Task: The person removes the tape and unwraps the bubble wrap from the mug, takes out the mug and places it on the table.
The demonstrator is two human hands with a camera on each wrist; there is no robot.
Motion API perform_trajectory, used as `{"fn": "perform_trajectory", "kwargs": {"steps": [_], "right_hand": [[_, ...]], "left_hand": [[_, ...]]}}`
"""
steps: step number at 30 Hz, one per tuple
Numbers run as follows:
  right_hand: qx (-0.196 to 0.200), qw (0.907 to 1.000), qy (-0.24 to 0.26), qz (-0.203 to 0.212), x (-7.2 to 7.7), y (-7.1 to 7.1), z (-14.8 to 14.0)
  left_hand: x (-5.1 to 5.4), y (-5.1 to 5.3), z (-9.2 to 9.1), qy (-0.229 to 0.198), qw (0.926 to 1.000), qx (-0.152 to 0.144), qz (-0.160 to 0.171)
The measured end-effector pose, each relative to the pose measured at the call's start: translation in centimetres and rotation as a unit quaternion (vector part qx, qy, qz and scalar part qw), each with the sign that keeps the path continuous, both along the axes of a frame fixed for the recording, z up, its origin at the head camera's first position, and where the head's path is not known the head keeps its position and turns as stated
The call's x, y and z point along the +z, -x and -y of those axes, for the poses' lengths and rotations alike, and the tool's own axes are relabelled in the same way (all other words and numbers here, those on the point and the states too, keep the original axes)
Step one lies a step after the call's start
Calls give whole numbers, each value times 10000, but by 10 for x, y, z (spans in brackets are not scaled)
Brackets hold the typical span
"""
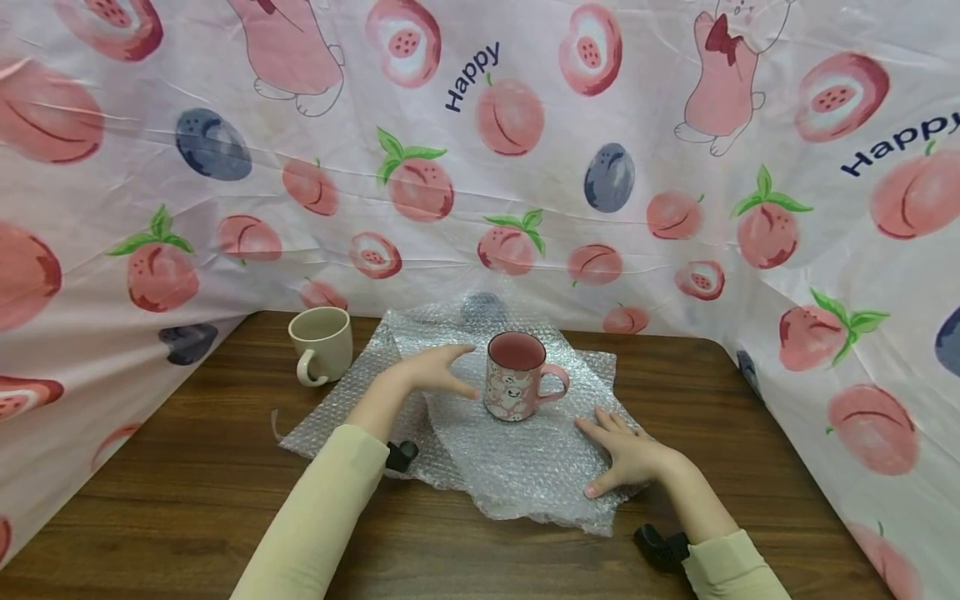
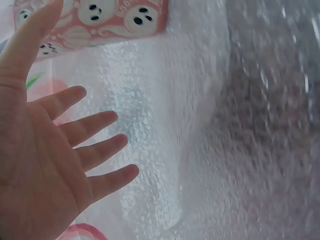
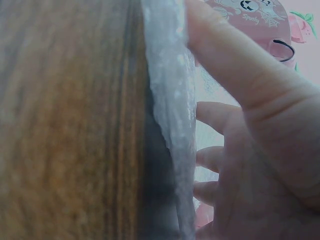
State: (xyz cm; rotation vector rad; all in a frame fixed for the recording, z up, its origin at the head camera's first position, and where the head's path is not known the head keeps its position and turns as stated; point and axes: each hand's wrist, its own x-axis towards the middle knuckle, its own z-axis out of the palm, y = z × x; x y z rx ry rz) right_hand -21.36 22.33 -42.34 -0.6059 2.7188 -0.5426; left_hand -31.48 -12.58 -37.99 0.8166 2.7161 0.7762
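A pink mug [image 1: 513, 385] with white ghost figures stands upright on overlapping sheets of bubble wrap [image 1: 517, 475], its handle toward the right. Just left of the mug is my left hand [image 1: 429, 371], fingers spread and apart from it. In the left wrist view the palm of that left hand [image 2: 45, 160] shows nothing held, with the mug [image 2: 120, 20] above. My right hand [image 1: 630, 454] rests with spread fingers on the right part of the bubble wrap. The right wrist view shows the wrap's edge [image 3: 172, 100] by the thumb of this right hand [image 3: 265, 130].
A cream mug [image 1: 322, 346] stands on the wooden table [image 1: 187, 475] at the back left, beside the wrap. A peach-printed cloth [image 1: 525, 183] hangs around the back and sides. Black wrist devices [image 1: 662, 547] sit beneath both wrists.
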Motion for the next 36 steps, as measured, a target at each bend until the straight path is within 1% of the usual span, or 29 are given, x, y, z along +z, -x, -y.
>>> {"fn": "perform_trajectory", "kwargs": {"steps": [3,6,12,14,16,19,22,29,36], "right_hand": [[-3,10000,12,9,-1,0,0],[-14,10000,22,3,0,0,1],[-9,10000,21,-2,0,0,1],[-3,10000,22,-9,0,0,1],[-5,10000,14,-21,0,0,1],[-15,10000,11,-26,-1,0,0],[-29,10000,13,-14,-1,-1,1],[-53,10000,1,-14,-1,0,1],[-31,10000,2,-29,-1,0,1]], "left_hand": [[-1,-4,-3,-196,9997,-68,-118],[-3,-7,-6,-435,9988,-72,-221],[-8,-15,-14,-811,9961,53,-345],[-9,-17,-16,-935,9948,131,-369],[-12,-18,-19,-1102,9929,270,-360],[-17,-20,-22,-1378,9888,482,-321],[-21,-21,-26,-1656,9838,633,-277],[-25,-27,-33,-2286,9694,894,67],[-32,-28,-37,-2611,9595,1040,208]]}}
